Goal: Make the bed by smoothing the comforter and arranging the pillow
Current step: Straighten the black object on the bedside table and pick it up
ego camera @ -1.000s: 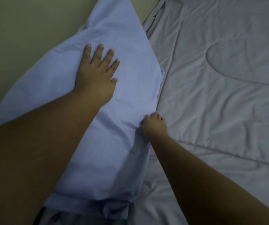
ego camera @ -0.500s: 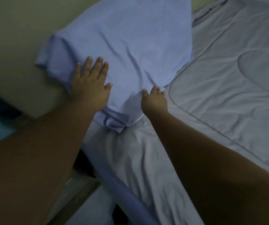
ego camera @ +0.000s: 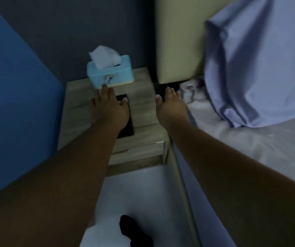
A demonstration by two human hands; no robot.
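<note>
The light-blue pillow (ego camera: 257, 68) leans against the beige headboard (ego camera: 177, 38) at the upper right, its lower end resting on the pale grey comforter (ego camera: 250, 139). My left hand (ego camera: 108, 109) hovers flat over the wooden nightstand (ego camera: 143, 111), fingers spread, above a black rectangular object (ego camera: 127, 129). My right hand (ego camera: 171, 106) floats open at the bed's corner, left of the pillow and apart from it, holding nothing. Both forearms stretch forward from the bottom of the view.
A light-blue tissue box (ego camera: 111, 72) with a tissue sticking out stands at the back of the nightstand. A blue wall (ego camera: 15, 97) lies to the left. The bed frame edge (ego camera: 184, 184) runs down the right. White floor (ego camera: 134, 193) shows below, with a dark-socked foot (ego camera: 134, 230).
Both hands have left the pillow and the view has swung left. My left hand is now over the nightstand, my right hand at the bed's corner. The pillow stays against the headboard.
</note>
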